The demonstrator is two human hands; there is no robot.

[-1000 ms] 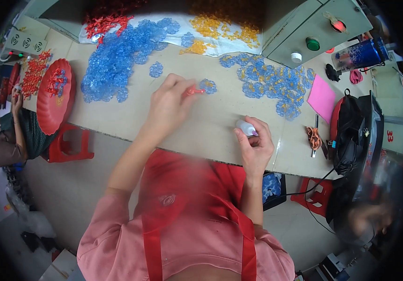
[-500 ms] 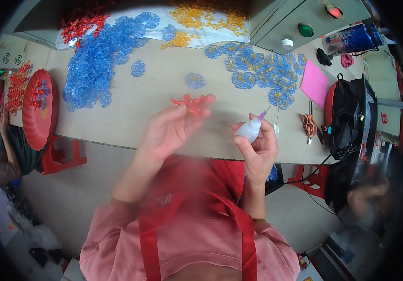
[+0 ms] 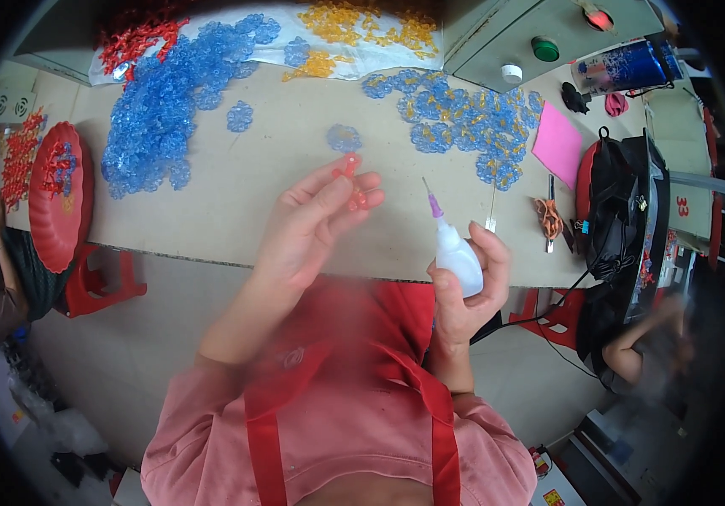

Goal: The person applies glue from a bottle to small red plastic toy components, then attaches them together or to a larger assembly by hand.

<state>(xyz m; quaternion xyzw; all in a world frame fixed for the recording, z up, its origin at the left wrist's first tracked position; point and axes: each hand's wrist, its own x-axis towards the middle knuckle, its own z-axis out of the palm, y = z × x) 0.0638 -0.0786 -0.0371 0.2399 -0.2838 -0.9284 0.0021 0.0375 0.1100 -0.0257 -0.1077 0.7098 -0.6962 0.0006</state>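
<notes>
Red plastic flower piece [image 3: 350, 179] sits pinched between the fingertips of the left hand [image 3: 316, 223], raised above the near part of the tan surface [image 3: 278, 181]. That hand is closed narrowly on the small piece, fingers stretched forward and close together. The right hand [image 3: 463, 287] wraps a small white glue bottle [image 3: 457, 257] in a firm grip near the surface's front edge; the bottle's purple nozzle with its thin needle tip [image 3: 430, 196] tilts up and toward the left hand, standing apart from the red piece.

Just beyond the left hand's fingertips a single clear blue flower piece [image 3: 344, 137] lies on the surface. Farther back on the left spreads a big heap of blue flower pieces [image 3: 164, 110], with a smaller blue one [image 3: 240, 116] just beside it. A pile of red pieces [image 3: 139, 38] and a pile of yellow pieces [image 3: 362, 25] lie along the far edge on a white sheet. To the right lie blue flowers with yellow centres [image 3: 463, 122], near a pink pad [image 3: 558, 143]. A round red tray [image 3: 59, 194] stands at the left end of the surface, and a black bag [image 3: 619, 211] sits at the right end.
</notes>
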